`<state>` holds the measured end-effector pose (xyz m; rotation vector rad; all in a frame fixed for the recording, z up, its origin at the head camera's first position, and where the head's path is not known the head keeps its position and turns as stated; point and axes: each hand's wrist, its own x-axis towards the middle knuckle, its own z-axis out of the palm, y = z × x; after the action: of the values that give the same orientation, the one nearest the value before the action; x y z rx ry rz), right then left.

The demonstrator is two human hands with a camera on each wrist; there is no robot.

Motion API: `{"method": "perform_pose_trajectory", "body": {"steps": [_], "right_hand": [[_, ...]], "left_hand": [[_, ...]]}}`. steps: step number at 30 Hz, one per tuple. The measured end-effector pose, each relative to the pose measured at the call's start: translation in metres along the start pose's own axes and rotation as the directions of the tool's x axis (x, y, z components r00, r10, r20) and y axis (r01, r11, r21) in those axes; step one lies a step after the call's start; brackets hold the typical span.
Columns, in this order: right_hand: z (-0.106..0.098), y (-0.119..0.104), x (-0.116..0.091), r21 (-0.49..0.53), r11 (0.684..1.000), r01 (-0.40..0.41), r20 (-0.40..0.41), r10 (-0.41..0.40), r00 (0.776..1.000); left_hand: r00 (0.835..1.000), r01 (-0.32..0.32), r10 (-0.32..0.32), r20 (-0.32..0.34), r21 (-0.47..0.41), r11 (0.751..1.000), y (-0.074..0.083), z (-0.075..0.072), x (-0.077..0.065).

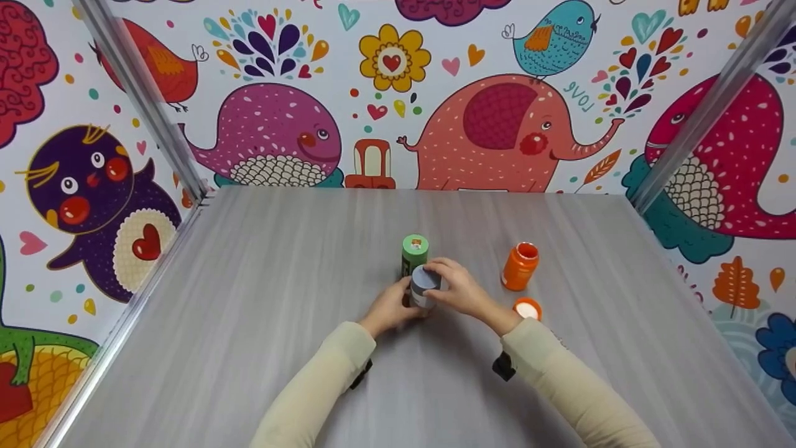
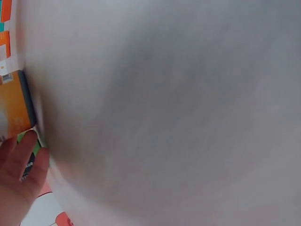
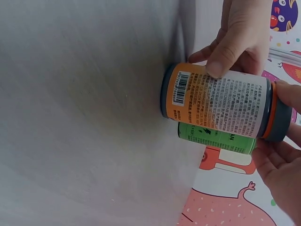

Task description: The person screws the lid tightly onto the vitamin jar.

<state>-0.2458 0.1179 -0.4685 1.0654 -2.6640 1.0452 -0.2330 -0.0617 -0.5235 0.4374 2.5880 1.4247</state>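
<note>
A bottle with an orange-and-white printed label and a grey lid stands upright on the table in the middle. My left hand holds its body low down, thumb on the near side. My right hand grips the lid from above, its thumb and fingers at opposite edges. An orange band shows under the lid in the right wrist view. Right behind the bottle stands a green canister, partly hidden. In the left wrist view, only part of the bottle and the left fingers appear.
To the right stands an orange bottle, its top uncovered. An orange cap lies close to my right forearm, white inside facing up. The grey table is bordered by cartoon-printed walls and metal posts.
</note>
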Motion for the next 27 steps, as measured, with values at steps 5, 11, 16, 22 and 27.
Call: {"method": "perform_pose_trajectory", "body": {"steps": [5,11,16,22,27], "right_hand": [[-0.007,0.008,0.000,-0.006,0.999,-0.037,-0.014,0.037,0.999],[-0.025,0.022,0.004,0.028,0.977,-0.211,0.020,0.210,0.977],[-0.039,0.032,0.009,0.027,0.964,-0.263,0.044,0.262,0.964],[-0.045,0.041,0.012,0.028,0.951,-0.309,0.044,0.308,0.950],[-0.045,0.045,0.015,0.024,0.938,-0.346,0.047,0.345,0.937]], "left_hand": [[1.000,0.024,-0.024,0.010,0.022,0.999,-0.001,-0.005,-0.004],[0.999,0.047,-0.047,0.016,0.057,0.997,-0.005,-0.013,-0.007],[0.999,0.047,-0.048,0.011,0.064,0.997,-0.008,-0.017,-0.010],[0.999,0.039,-0.041,0.017,0.073,0.997,-0.010,-0.017,-0.011],[0.999,0.035,-0.037,0.019,0.077,0.996,-0.011,-0.018,-0.011]]}}
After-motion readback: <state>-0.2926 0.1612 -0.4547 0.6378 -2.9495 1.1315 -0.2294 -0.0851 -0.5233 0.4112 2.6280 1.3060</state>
